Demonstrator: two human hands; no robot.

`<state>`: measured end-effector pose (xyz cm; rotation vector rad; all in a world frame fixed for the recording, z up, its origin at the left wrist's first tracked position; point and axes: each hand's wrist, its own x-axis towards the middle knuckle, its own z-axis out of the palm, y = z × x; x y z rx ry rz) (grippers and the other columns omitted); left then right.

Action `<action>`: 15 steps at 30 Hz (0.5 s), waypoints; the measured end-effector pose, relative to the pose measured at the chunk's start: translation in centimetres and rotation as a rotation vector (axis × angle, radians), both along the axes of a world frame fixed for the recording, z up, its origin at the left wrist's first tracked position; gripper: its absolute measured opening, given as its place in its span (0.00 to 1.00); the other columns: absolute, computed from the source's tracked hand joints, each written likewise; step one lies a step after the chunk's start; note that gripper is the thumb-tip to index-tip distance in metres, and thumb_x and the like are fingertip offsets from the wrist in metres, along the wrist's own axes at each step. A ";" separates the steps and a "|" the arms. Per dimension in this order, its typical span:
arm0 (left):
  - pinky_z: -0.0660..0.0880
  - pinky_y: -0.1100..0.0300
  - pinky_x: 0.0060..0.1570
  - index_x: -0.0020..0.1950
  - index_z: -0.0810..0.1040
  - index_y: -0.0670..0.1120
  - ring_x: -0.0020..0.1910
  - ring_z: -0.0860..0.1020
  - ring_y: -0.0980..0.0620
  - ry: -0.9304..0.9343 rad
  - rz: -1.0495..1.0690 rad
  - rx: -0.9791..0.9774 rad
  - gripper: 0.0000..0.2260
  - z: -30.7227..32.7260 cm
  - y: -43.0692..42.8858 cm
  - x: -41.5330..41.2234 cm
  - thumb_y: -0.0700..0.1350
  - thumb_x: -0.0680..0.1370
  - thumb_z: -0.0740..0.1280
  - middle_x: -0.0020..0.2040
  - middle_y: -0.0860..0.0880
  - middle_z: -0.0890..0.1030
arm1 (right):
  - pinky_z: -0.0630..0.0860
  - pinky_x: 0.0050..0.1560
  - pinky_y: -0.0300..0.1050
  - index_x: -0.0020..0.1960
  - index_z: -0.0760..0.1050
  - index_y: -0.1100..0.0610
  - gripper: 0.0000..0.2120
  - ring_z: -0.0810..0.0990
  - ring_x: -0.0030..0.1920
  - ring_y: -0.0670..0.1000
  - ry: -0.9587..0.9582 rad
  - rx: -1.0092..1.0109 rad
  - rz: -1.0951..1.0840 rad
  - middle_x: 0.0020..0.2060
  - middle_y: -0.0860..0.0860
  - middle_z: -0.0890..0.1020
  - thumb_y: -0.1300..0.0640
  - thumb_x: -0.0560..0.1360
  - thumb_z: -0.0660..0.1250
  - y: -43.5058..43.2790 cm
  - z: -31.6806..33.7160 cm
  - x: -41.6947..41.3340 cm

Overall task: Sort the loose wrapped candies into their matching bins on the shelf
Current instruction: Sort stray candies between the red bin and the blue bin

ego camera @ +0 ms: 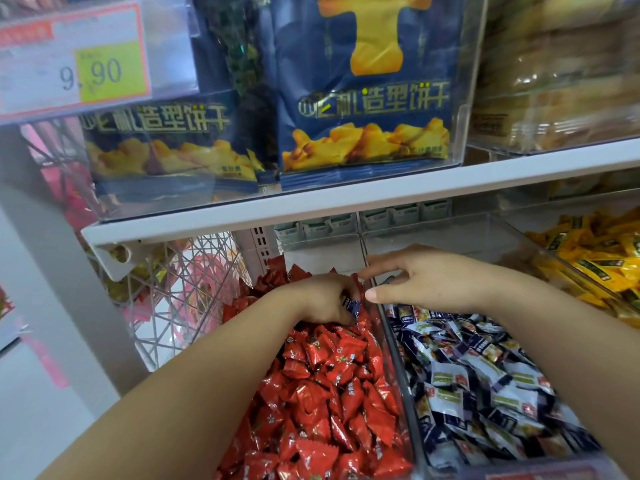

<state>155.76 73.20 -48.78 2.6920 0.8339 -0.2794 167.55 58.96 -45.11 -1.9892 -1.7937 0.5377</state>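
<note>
Red wrapped candies fill the clear bin on the left. Navy-and-white wrapped candies fill the clear bin to its right, past a clear divider wall. My left hand reaches into the far part of the red bin, its fingers curled round a navy-and-white candy. My right hand hovers over the divider at the back of the navy bin, fingers relaxed and spread, holding nothing.
A bin of yellow wrapped candies stands at the far right. The white shelf edge hangs just above my hands, carrying clear boxes of blue biscuit bags. A white wire rack borders the red bin on the left.
</note>
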 end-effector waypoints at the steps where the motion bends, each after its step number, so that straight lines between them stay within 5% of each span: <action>1: 0.68 0.61 0.46 0.66 0.71 0.47 0.51 0.73 0.51 0.010 -0.004 -0.004 0.21 0.1 0.0 0.0 0.47 0.75 0.70 0.57 0.49 0.74 | 0.66 0.66 0.41 0.65 0.72 0.41 0.20 0.71 0.66 0.44 0.001 0.002 -0.002 0.69 0.42 0.70 0.42 0.74 0.65 0.0 0.0 0.0; 15: 0.69 0.64 0.38 0.61 0.73 0.49 0.47 0.74 0.51 -0.077 -0.003 -0.067 0.17 -0.1 0.2 -0.4 0.41 0.73 0.70 0.49 0.51 0.73 | 0.63 0.59 0.33 0.64 0.73 0.41 0.18 0.70 0.65 0.42 0.004 0.003 -0.004 0.67 0.42 0.72 0.44 0.75 0.65 -0.1 0.2 -0.2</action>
